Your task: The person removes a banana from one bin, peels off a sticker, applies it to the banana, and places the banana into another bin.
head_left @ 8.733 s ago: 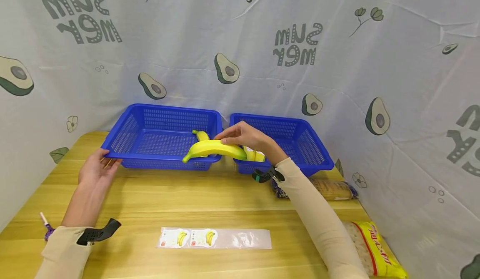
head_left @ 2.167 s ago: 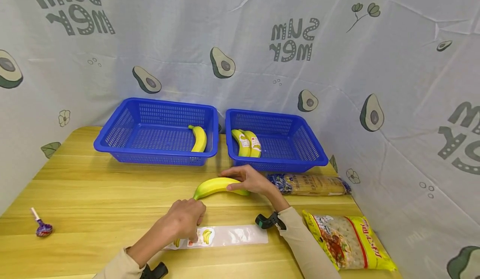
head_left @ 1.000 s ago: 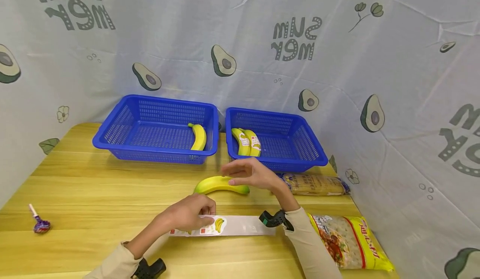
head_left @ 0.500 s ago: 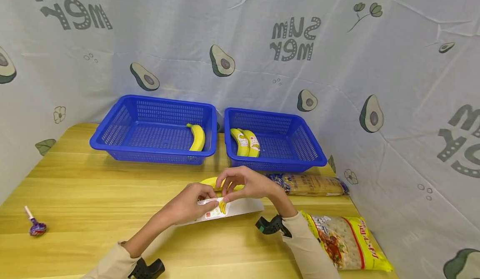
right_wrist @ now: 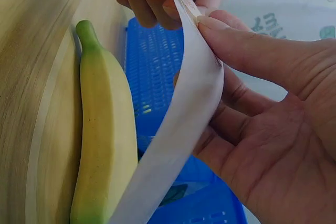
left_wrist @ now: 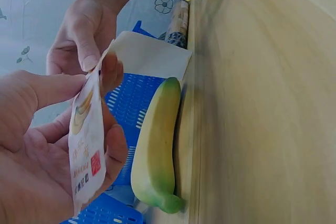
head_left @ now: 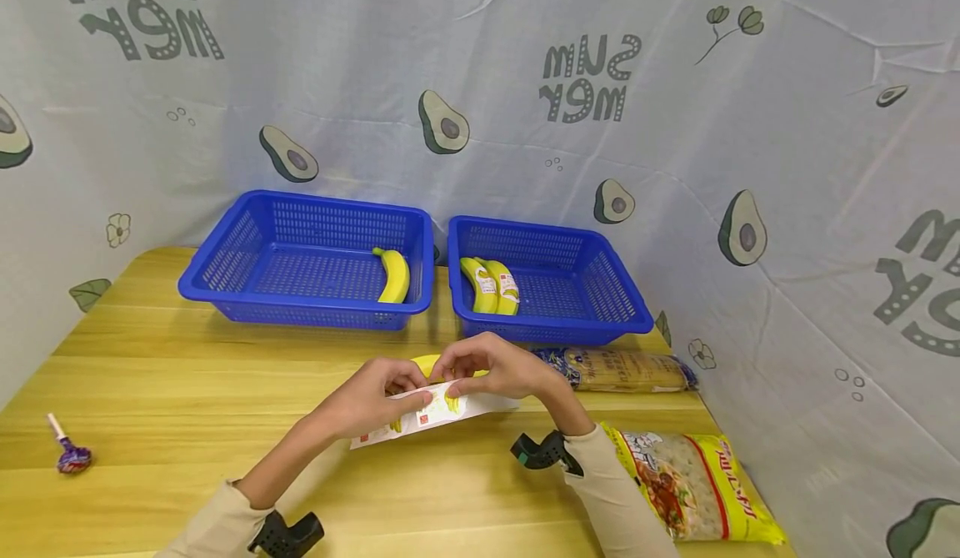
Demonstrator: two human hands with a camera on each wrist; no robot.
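Observation:
My left hand point(head_left: 367, 399) pinches a strip of banana stickers point(head_left: 375, 434) between thumb and fingers, raised off the table. My right hand point(head_left: 498, 368) pinches the same strip beside it, at a sticker with a banana picture. In the left wrist view this sticker point(left_wrist: 86, 145) faces up along the strip and reads BANANA. The strip's blank white end point(right_wrist: 173, 129) bends down past my right fingers. Just behind the strip, a yellow banana point(left_wrist: 157, 145) with green ends lies on the table; my hands partly cover it in the head view.
A left blue basket point(head_left: 300, 304) holds one banana point(head_left: 394, 276). Two labelled bananas point(head_left: 497, 288) lie in the right blue basket point(head_left: 577, 329). A pack of noodles point(head_left: 622, 369) and a yellow food bag point(head_left: 693, 483) are at right, a lollipop point(head_left: 72, 456) at left.
My right hand brought the banana from the baskets to the table and released it. My left hand left the basket rim and lifted the sticker strip, which both hands now pinch.

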